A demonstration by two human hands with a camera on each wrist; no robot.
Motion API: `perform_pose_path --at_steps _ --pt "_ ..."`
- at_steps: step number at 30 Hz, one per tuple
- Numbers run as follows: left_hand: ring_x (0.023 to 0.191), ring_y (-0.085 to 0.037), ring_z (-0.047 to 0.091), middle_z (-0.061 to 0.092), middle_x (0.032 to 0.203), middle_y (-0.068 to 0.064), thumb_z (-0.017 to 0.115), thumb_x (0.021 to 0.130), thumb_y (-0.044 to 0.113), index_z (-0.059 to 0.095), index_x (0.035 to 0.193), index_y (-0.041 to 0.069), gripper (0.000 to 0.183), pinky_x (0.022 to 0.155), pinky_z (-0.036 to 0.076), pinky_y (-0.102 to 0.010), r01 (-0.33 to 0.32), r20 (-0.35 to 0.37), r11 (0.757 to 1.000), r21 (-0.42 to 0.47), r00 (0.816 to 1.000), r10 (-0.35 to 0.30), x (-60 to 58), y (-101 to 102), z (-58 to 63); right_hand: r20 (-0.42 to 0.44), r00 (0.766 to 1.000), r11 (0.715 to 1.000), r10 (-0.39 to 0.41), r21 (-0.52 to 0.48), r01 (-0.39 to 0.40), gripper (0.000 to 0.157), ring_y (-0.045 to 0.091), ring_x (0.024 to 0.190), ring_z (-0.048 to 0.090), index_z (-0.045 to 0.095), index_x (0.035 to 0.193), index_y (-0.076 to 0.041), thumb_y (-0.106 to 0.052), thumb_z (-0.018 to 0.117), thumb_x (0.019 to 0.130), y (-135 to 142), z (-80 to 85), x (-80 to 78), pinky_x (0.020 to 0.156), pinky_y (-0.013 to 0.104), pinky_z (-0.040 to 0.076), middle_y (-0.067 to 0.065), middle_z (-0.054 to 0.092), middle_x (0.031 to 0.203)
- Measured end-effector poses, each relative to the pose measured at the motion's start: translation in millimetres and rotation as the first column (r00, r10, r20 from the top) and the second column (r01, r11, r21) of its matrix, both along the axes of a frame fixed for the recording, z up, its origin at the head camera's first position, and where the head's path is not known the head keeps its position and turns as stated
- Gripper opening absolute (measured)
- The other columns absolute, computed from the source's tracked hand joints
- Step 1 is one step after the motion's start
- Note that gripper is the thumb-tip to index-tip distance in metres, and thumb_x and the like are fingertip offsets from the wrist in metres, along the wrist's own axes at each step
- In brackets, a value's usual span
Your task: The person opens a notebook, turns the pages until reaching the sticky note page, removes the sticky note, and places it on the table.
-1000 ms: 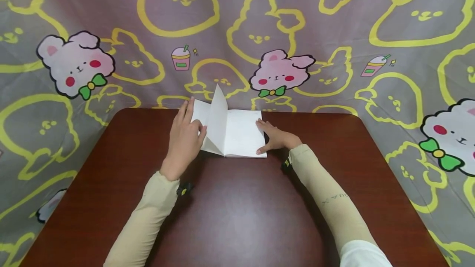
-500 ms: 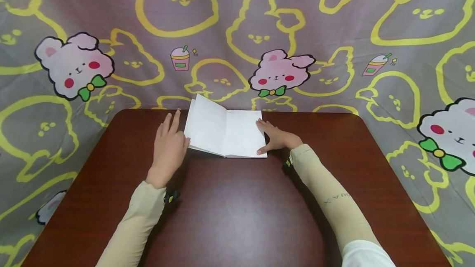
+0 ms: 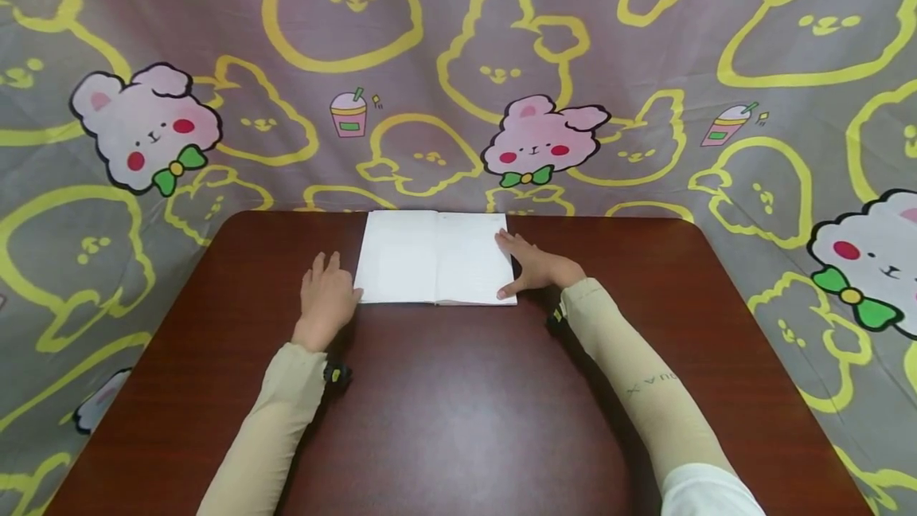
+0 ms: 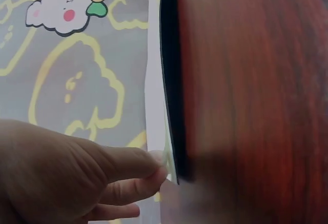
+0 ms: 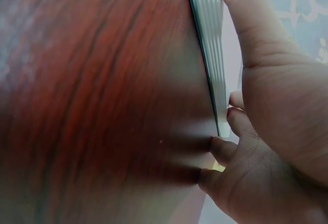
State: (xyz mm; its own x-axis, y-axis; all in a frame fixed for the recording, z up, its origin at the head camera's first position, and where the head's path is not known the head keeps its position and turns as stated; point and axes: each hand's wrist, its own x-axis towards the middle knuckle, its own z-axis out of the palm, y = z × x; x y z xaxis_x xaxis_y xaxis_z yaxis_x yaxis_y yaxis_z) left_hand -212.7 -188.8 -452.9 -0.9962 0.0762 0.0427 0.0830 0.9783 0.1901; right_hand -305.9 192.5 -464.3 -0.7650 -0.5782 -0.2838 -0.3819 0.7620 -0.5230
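Book (image 3: 397,257) lies flat; left hand (image 3: 328,301), loose, and right hand (image 3: 539,265), spread, touch its sides, gripping nothing; light pressure suits.

The left arm (image 3: 267,432) and the right arm (image 3: 637,381) both reach forward and slant inward, their wrists (image 3: 308,337) well apart. The left hand (image 3: 327,301) points its loosely bent fingers (image 3: 318,267) ahead, thumb (image 3: 357,294) toward the inner side. The right hand (image 3: 539,264) (a little farther forward) has its thumb spread wide from its fingers.
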Motion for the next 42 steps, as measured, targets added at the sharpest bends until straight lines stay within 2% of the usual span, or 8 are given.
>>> perform_pose_path --at_steps 7,13,15,17,20,23,32,42 --pt "0.144 -0.054 0.029 0.045 0.148 -0.035 0.069 0.096 0.022 0.071 0.109 -0.013 0.038 0.112 0.033 -0.068 -0.012 0.088 1.000 -0.025 0.996 0.014 -3.7 -1 -0.3 0.001 1.000 1.000 0.008 0.004 -0.008 0.126 0.041 0.156 -0.007 0.002 0.164 -0.004 -0.046 0.086 0.080 -1 0.0 0.7 0.123 0.065 0.004 0.014 -0.005 0.172" --pt "0.140 -0.053 0.033 0.049 0.142 -0.036 0.072 0.092 0.022 0.067 0.119 -0.010 0.042 0.111 0.031 -0.068 -0.049 0.066 0.995 -0.088 0.996 0.055 -8.5 7 4.8 -0.007 1.000 1.000 0.008 0.003 -0.008 0.126 0.041 0.156 -0.006 0.002 0.163 -0.004 -0.046 0.086 0.080 -1 -1.0 0.2 0.122 0.066 0.004 0.015 -0.005 0.171" --pt "0.142 -0.052 0.032 0.044 0.148 -0.035 0.067 0.095 0.017 0.063 0.126 -0.010 0.041 0.114 0.029 -0.068 -0.012 0.047 0.995 -0.096 0.999 0.017 -12.9 13 4.8 -0.007 1.000 1.000 0.008 0.003 -0.008 0.125 0.042 0.156 -0.006 0.002 0.163 -0.004 -0.045 0.086 0.080 -1 -1.5 0.3 0.122 0.066 0.004 0.015 -0.004 0.171" --pt "0.145 -0.049 0.032 0.041 0.154 -0.030 0.060 0.097 0.011 0.059 0.134 -0.007 0.041 0.116 0.028 -0.066 0.087 0.032 0.992 -0.092 0.996 -0.085 -18.5 21 2.4 -0.006 1.000 1.000 0.003 0.005 -0.003 0.125 0.041 0.156 -0.006 0.002 0.163 -0.004 -0.044 0.086 0.080 0 -1.8 0.8 0.122 0.066 0.004 0.015 -0.004 0.171" --pt "0.145 -0.044 0.038 0.044 0.155 -0.023 0.050 0.102 0.007 0.055 0.142 -0.002 0.041 0.117 0.032 -0.063 0.274 0.014 0.960 -0.063 0.962 -0.273 -27.4 33 -4.2 -0.004 1.000 1.000 0.001 0.007 -0.001 0.125 0.041 0.157 -0.006 0.002 0.163 -0.003 -0.044 0.086 0.080 0 -2.5 1.6 0.123 0.065 0.004 0.016 -0.004 0.171" --pt "0.145 -0.042 0.041 0.045 0.156 -0.021 0.047 0.105 0.010 0.049 0.148 -0.001 0.045 0.117 0.033 -0.059 0.376 0.029 0.926 -0.029 0.927 -0.375 -35.2 44 -10.6 -0.003 1.000 1.000 0.011 0.007 -0.011 0.125 0.041 0.157 -0.006 0.002 0.163 -0.003 -0.045 0.085 0.081 0 -2.9 2.4 0.123 0.065 0.004 0.016 -0.004 0.171" --pt "0.151 -0.044 0.025 0.026 0.166 -0.020 0.044 0.109 0.034 0.033 0.158 0.003 0.060 0.122 0.024 -0.060 0.437 0.159 0.899 0.012 0.887 -0.433 -63.0 75 -14.1 0.000 1.000 1.000 -0.006 0.004 0.006 0.123 0.041 0.156 -0.006 0.002 0.163 -0.003 -0.041 0.086 0.081 1 0.5 4.7 0.123 0.064 0.004 0.016 -0.004 0.171" --pt "0.154 -0.045 0.013 0.012 0.169 -0.019 0.045 0.108 0.041 0.021 0.163 0.011 0.067 0.122 0.016 -0.064 0.429 0.222 0.893 0.134 0.865 -0.449 -85.1 69 -15.6 -0.004 1.000 1.000 0.001 -0.010 -0.001 0.124 0.040 0.156 -0.008 0.001 0.163 -0.004 -0.042 0.086 0.081 2 -2.3 2.8 0.123 0.065 0.003 0.015 -0.005 0.171"
